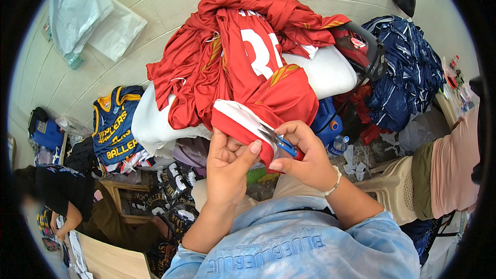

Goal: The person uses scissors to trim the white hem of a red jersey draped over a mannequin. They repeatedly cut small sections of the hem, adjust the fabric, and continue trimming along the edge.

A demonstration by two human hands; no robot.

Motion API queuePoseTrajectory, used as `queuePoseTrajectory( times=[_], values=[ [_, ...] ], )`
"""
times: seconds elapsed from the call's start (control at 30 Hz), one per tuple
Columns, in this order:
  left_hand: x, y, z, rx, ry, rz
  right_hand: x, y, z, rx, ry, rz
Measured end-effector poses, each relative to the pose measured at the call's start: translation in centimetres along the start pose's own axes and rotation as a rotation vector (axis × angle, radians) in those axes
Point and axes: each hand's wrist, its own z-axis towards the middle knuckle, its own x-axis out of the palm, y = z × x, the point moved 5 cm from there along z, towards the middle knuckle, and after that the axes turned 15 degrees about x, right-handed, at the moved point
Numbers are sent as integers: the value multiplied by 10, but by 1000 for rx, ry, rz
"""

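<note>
Red jerseys [199, 62] with white and gold markings lie heaped over a white padded board in front of me. My left hand [229, 163] pinches the folded edge of one red jersey, where a white inner strip [240, 116] shows. In my right hand [308, 157] is a small pair of thread snips [281, 143] with blue handles. Their metal blades point up and left, against the cloth near the white strip. Whether the blades are closed on a thread is too small to tell.
A white padded board [330, 72] carries the heap, with an iron [356, 44] at its right end. Navy garments [400, 72] are piled at right. A blue jug [324, 116] and water bottle [338, 145] stand below. A person [57, 191] works at far left; plastic chairs [385, 188] flank me.
</note>
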Motion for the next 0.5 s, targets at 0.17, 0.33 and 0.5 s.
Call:
queuePoseTrajectory(
  times=[0.17,0.33,0.5],
  values=[
    [-10,3,5,3,-47,-117,-5,-12,2,206,84,-38],
    [-17,4,6,-14,-29,-66,-13,-3,-4,88,73,-35],
    [-12,0,5,23,12,-58,-12,6,-17,-141,-29,-296]
  ],
)
